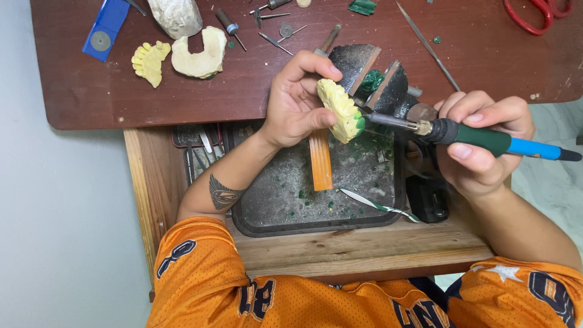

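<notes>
3 yellowish casts total, 2 on the desk [261, 91] | left hand [297, 100] fingers curled round one yellow cast [341, 109] above the tray [255, 222] | right hand [483, 143] pinching 1 green-blue heated tool [486, 138], tip on cast

Matt yellow plaster cast [341, 109], glossy plastic tool handle [504, 144] w/ metal tip [388, 120], dusty metal tray [285, 200], worn wood desk [243, 91].

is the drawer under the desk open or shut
Open: the wooden drawer is pulled out below the desk edge, its dark tray showing.
</notes>
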